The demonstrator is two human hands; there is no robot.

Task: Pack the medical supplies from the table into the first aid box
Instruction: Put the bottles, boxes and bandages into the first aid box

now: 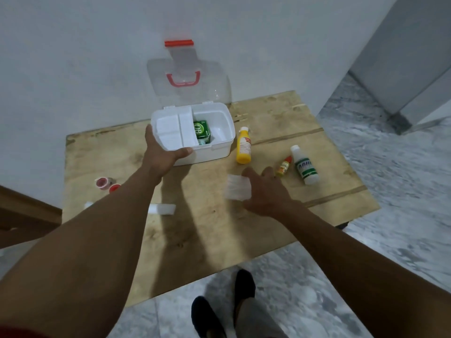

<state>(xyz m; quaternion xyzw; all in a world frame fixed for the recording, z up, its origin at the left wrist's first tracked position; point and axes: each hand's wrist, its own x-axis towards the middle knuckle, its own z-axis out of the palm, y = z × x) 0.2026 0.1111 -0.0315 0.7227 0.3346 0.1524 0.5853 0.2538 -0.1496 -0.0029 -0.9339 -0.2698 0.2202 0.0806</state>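
The right hand [264, 191] is closed around a white roll of gauze [237, 187], holding it just above the desk [210, 230], near the middle and a little to the right. The roll is blurred, so its wrapping is hard to read. The left hand [161, 152] grips the near left corner of the first aid box [214, 150], thumb lying along the front rim and fingers tucked out of sight beneath the side.

The box is white and sits at the back of the desk against the wall, its clear lid [188, 79] standing open with a red handle and a red latch at the top. A white tray [170, 132] fills the left part of the box; in the right part lies a green carton [202, 129] with something pale beneath it.

Just right of the box stands a yellow bottle [244, 148] with a white cap. Further right, a small dropper bottle [283, 166] with a red tip lies beside a white bottle [305, 165] with green print, close to the right hand's fingertips. On the left side of the desk sit two small red-rimmed tape rolls [106, 184], and nearer the front edge a white packet [162, 209] lies partly behind the left forearm. Below the desk, dark shoes [244, 286] rest on a marbled floor.
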